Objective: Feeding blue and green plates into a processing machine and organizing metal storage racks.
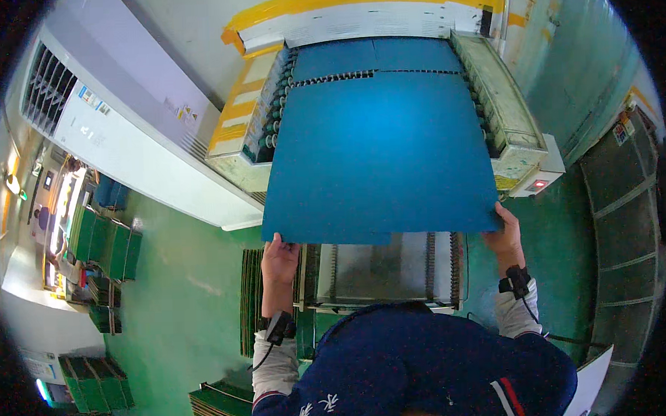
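Observation:
A large flat blue panel [383, 162] spans the space in front of me, its far part lying over the rollers of a conveyor machine [517, 117]. My left hand [280, 260] grips the panel's near left corner, thumb on top and fingers beneath. At the near right corner my right hand [505, 231] holds the same panel, partly hidden by its edge. Further in, more blue panels [415, 53] lie on the rollers beyond a narrow gap. Dark bands with cables sit on both my wrists.
Below the panel stands a slotted rack [379, 269]. Stacked green boards [252, 302] are left of it, with another stack [222, 406] nearer. A tall white air conditioner [140, 145] flanks the machine's left; a dark grey screen panel [624, 234] stands at right.

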### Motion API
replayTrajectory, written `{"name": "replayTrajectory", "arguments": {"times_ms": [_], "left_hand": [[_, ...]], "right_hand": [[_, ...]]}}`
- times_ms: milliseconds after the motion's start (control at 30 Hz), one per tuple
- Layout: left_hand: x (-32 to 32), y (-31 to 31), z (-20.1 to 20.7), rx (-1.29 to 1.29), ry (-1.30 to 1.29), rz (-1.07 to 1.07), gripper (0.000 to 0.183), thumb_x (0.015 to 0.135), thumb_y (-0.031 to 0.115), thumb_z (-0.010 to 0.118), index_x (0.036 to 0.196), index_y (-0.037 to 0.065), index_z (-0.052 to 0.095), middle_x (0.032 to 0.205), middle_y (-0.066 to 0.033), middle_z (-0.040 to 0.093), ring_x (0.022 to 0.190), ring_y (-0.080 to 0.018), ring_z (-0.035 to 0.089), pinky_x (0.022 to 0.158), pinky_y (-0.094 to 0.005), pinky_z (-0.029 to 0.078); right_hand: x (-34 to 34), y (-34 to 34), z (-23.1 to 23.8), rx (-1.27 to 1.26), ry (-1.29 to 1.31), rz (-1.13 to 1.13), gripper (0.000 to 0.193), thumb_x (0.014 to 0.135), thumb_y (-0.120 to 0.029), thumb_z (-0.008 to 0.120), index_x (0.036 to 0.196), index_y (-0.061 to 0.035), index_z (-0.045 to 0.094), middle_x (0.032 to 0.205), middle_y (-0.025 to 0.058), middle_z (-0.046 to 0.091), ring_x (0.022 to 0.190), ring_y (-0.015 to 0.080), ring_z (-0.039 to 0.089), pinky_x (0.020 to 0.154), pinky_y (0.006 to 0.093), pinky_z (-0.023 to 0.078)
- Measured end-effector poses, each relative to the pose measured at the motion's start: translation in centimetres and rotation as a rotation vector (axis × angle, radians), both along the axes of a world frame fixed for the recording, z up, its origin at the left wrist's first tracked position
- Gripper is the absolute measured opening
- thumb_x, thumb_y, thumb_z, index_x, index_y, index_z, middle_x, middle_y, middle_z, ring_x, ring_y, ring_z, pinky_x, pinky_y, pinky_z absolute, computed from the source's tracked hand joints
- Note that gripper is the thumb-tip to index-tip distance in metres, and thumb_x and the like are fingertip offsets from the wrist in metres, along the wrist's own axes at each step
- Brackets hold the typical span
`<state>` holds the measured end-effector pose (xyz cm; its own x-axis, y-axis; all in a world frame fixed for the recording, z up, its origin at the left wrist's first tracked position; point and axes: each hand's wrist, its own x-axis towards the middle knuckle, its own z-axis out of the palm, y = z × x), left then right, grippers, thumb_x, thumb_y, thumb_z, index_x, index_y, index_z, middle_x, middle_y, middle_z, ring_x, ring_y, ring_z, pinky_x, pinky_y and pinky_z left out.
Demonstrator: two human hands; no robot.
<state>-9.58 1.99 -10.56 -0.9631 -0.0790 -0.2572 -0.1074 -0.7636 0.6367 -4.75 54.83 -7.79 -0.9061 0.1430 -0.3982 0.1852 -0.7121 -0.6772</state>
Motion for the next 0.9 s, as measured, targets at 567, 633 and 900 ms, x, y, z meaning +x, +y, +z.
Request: {"name": "replayTrajectory", "arguments": {"times_ms": [567,633,900], "left_hand": [[-4.0,-2.5,-2.2,0.037,0.024,0.001,0.015,0.094,0.012,0.055,0.109,0.008,0.054,0.106,-0.0052,0.062,0.097,-0.0205,0.058,0.093,-0.0409,0.046],[-4.5,-1.6,-1.4,0.031,0.007,-0.002,0.013,0.094,0.012,0.055,0.106,0.009,0.055,0.105,-0.0054,0.062,0.096,-0.0205,0.058,0.092,-0.0401,0.046],[-5.8,-1.1,-0.8,-0.019,-0.023,0.054,0.015,0.094,0.013,0.057,0.107,0.008,0.054,0.107,-0.0059,0.061,0.100,-0.0223,0.056,0.090,-0.0403,0.046]], "right_hand": [[-2.0,-1.0,-0.8,-0.075,0.083,-0.171,0.020,0.089,-0.019,0.060,0.106,-0.0077,0.061,0.103,0.0049,0.067,0.088,0.0191,0.065,0.068,0.0334,0.051],[-1.9,-0.4,-1.2,-0.078,0.072,-0.175,0.019,0.089,-0.018,0.060,0.105,-0.0077,0.061,0.101,0.0047,0.067,0.088,0.0188,0.065,0.069,0.0329,0.052],[-2.5,-0.7,-1.4,-0.001,0.065,-0.129,0.017,0.088,-0.015,0.061,0.104,-0.0078,0.061,0.099,0.0052,0.068,0.084,0.0189,0.065,0.066,0.0334,0.054]]}}
